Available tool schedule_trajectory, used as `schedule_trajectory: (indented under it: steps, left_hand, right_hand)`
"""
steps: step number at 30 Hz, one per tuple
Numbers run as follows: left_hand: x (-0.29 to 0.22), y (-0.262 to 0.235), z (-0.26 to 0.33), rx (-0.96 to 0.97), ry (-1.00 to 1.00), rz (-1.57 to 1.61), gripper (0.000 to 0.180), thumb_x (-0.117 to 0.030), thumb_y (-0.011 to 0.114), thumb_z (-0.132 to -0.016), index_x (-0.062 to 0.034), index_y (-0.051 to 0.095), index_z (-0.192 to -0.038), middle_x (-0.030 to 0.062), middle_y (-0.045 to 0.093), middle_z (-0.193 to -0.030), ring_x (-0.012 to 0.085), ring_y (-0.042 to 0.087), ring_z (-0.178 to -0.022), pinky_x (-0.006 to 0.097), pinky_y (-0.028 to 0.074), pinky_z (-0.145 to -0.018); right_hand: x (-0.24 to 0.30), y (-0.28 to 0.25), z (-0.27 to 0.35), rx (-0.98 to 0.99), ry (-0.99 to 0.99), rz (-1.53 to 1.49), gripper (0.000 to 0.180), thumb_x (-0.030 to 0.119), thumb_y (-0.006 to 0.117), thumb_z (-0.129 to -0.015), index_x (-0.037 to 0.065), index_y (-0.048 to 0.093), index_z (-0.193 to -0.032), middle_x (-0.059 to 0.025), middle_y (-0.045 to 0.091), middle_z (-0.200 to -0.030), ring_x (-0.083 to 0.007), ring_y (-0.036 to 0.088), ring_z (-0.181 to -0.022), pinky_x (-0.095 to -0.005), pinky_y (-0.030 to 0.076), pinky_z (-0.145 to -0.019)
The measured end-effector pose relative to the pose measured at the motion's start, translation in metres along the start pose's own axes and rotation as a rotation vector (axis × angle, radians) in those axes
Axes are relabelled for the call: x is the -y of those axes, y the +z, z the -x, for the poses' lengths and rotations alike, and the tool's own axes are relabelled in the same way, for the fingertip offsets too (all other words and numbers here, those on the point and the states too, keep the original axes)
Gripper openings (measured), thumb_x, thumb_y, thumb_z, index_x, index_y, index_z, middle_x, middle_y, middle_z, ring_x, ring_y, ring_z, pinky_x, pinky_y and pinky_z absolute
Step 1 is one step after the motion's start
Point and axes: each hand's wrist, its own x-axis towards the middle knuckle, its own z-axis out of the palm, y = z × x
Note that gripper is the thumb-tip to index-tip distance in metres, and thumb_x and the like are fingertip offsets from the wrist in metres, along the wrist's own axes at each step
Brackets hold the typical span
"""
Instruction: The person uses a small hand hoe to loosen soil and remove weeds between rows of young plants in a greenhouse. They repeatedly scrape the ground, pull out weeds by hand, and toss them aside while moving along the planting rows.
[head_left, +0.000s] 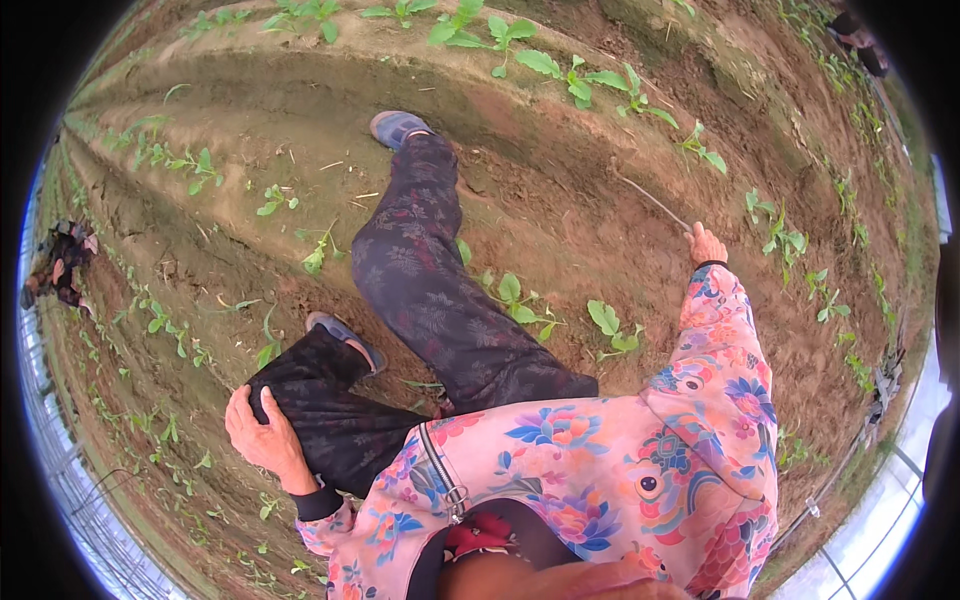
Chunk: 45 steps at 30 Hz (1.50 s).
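My left hand (265, 436) lies flat on my bent left knee, with its fingers stretched and nothing in them. On the right, my right hand (706, 245) is closed round the end of a thin rod-like tool (655, 202). The tool slants away up-left, and its far tip touches the bare brown soil (610, 215) or is just over it; I cannot tell which. Leafy green seedlings grow near that hand, one (703, 148) beyond the tool and another (780, 240) to its right. A larger seedling (615, 330) stands nearer my body.
Raised soil ridges with rows of seedlings (580, 82) curve across the ground. My shoes (400, 128) stand among the rows, with small plants (318, 250) between my legs. One person (65, 265) is at the far left, another dark figure (858, 42) at the far right.
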Motion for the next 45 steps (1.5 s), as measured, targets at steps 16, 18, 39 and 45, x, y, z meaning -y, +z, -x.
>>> schedule_trajectory:
  steps: [16,18,39,45]
  left_hand:
    - [-0.009,-0.004,0.008,-0.04,0.022,-0.002,0.027,-0.027,0.061,-0.082,-0.007,0.059,-0.1,0.0086,0.06,-0.104,0.0284,0.054,-0.099,0.04,0.042,-0.085]
    - [-0.003,-0.002,0.014,-0.054,-0.011,0.008,0.028,-0.027,0.06,-0.082,-0.0072,0.059,-0.101,0.0083,0.059,-0.106,0.028,0.054,-0.101,0.04,0.041,-0.086]
    - [0.025,-0.01,-0.129,-0.267,-0.346,1.619,0.017,-0.021,0.06,-0.085,-0.0073,0.064,-0.095,0.0057,0.065,-0.075,0.0177,0.06,-0.059,0.028,0.048,-0.058]
    - [0.013,0.003,-0.126,-0.211,-0.241,1.177,0.015,-0.018,0.058,-0.084,-0.004,0.062,-0.086,0.0028,0.061,-0.065,0.014,0.056,-0.052,0.027,0.046,-0.051]
  right_hand:
    - [-0.01,0.012,0.026,0.113,0.115,0.062,0.03,0.04,0.052,-0.086,0.015,0.046,-0.101,-0.0134,0.062,-0.093,-0.0311,0.061,-0.091,-0.0458,0.045,-0.076]
    - [-0.026,0.014,0.041,0.109,0.068,0.106,0.029,0.038,0.053,-0.085,0.013,0.045,-0.099,-0.0149,0.062,-0.091,-0.0316,0.061,-0.088,-0.0441,0.047,-0.073]
    - [0.273,-0.242,-0.007,0.241,-0.469,-1.194,0.024,0.036,0.046,-0.093,0.013,0.048,-0.086,0.0082,0.031,-0.055,-0.0022,0.027,-0.042,-0.02,0.02,-0.037]
    - [0.393,-0.312,-0.038,0.694,-0.285,-1.189,0.02,0.026,0.042,-0.094,0.014,0.049,-0.108,0.0025,0.04,-0.066,-0.0032,0.029,-0.043,-0.0187,0.021,-0.036]
